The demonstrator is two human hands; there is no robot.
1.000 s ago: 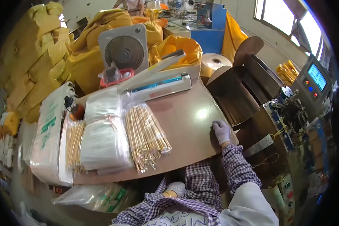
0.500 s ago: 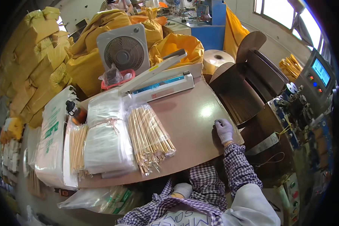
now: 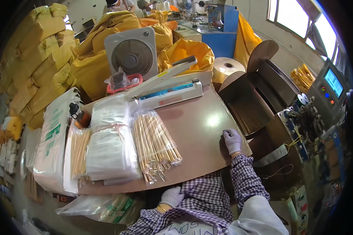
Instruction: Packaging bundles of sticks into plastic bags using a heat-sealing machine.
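Note:
My right hand [image 3: 232,140], in a pale glove, rests flat on the right edge of the brown table [image 3: 202,129], holding nothing. My left hand [image 3: 171,196], also gloved, lies loosely curled below the table's front edge against my checked clothing, holding nothing. A clear bag of thin wooden sticks [image 3: 154,145] lies in the middle of the table. Left of it is a tied stack of clear plastic bags [image 3: 111,143], then more loose sticks [image 3: 80,150]. A white heat sealer [image 3: 166,88] with its arm raised stands at the table's back.
A grey fan [image 3: 132,55] and a red basket [image 3: 121,84] stand behind the sealer, among yellow sacks [image 3: 186,53]. A packing machine with a screen [image 3: 333,84] and a chute of sticks [image 3: 247,109] is on my right. White sacks [image 3: 51,145] lean at the left.
My right hand has stayed on the table edge. My left hand has shifted slightly below the table. The view has tilted a little; nothing on the table moved.

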